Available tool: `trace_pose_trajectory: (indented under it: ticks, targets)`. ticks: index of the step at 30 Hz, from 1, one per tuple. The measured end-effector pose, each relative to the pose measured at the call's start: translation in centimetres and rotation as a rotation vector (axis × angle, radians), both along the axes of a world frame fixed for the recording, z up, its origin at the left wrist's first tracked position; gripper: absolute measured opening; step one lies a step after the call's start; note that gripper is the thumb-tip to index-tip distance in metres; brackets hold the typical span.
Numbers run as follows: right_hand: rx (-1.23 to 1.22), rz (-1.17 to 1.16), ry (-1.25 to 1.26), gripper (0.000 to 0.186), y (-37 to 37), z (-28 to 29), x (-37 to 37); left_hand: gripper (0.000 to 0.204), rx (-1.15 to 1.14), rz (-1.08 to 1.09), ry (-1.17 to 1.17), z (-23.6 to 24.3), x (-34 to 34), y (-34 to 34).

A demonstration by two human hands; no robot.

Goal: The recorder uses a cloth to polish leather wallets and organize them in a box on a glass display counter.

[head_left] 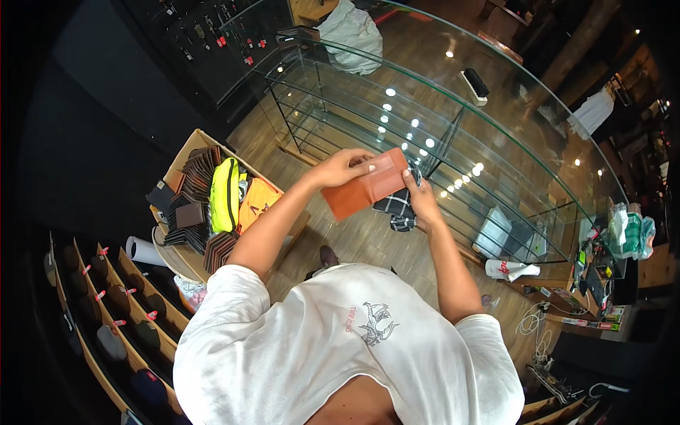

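Underfoot, a brown wood-plank floor, and ahead, across a dim shop, a long clear-glass display counter with see-through shelves and bright spots of light. Near the counter's left end, a crumpled whitish sack; farther right, a black-topped, brush-like block (on the glass or seen through it, cannot tell which).

Held up between a loose white T-shirt and the counter, a smooth reddish-brown bifold wallet, spread open and tilted, with a plain panel to the left and a clear window pocket to the right. At its upper edge, the left hand, thumb pressed on the inner face, other fingers bent toward the back and partly hidden. At its right edge, the right hand, gripping with thumb in front and fingers mostly out of sight behind. Just beside the right hand, a dark cloth bundle with white check lines; cannot tell whether also held.

Off to the left, an open tan cardboard box, packed with rows of thin dark-brown wallets, plus a neon-yellow pouch and a bright-orange cloth piece. Lower left, rows of dark rounded caps, with a pale-grey cap among them.
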State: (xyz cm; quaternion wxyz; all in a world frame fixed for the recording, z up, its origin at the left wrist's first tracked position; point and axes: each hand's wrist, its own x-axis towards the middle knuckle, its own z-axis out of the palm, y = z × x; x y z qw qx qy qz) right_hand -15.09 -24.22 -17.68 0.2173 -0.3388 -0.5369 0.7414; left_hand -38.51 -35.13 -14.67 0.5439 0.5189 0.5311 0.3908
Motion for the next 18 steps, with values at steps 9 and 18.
trace_pose_trajectory:
  ticks: [9,18]
  targets:
    - [-0.028,-0.438,0.175,0.048,-3.8,-1.7,-0.9,0.053,0.026,0.996,0.072,-5.5,8.8,-1.2]
    - [0.550,-0.032,-0.389,0.046,-3.0,-1.9,1.9,0.030,0.112,0.812,-0.994,-6.7,3.0,0.4]
